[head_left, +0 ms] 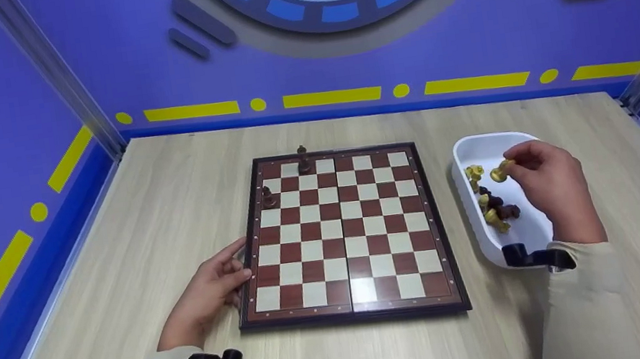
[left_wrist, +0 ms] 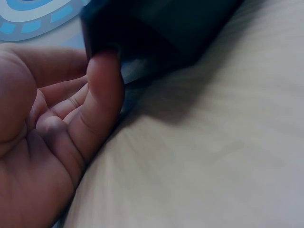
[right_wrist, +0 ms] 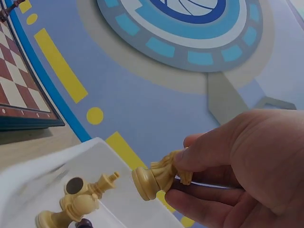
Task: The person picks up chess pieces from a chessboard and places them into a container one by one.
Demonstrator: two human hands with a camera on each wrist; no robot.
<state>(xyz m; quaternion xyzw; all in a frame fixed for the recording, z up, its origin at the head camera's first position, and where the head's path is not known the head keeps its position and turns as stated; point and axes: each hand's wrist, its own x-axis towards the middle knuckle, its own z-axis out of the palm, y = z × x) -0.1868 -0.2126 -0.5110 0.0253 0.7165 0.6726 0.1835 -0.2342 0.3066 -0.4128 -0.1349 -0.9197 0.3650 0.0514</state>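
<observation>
In my right hand (head_left: 553,187) I pinch a yellowish chess knight (right_wrist: 164,173) between thumb and fingers, its round base pointing left, above a white plastic tray (head_left: 493,141). Several light and dark chess pieces (head_left: 493,205) lie tumbled inside that tray. My left hand (head_left: 205,296) holds the left edge of a brown-and-white chessboard (head_left: 355,318), thumb and fingertips against its dark side. Upright on the board, a tall dark brown piece (head_left: 304,162) stands in the back row, and a shorter dark piece (head_left: 268,198) stands nearer the left edge.
Pale wood-grain table (head_left: 87,262) surrounds the board and tray. A blue printed wall panel (head_left: 317,67) rises behind it, with side panels at left and right. The tray stands right of the board, a narrow strip of table between them.
</observation>
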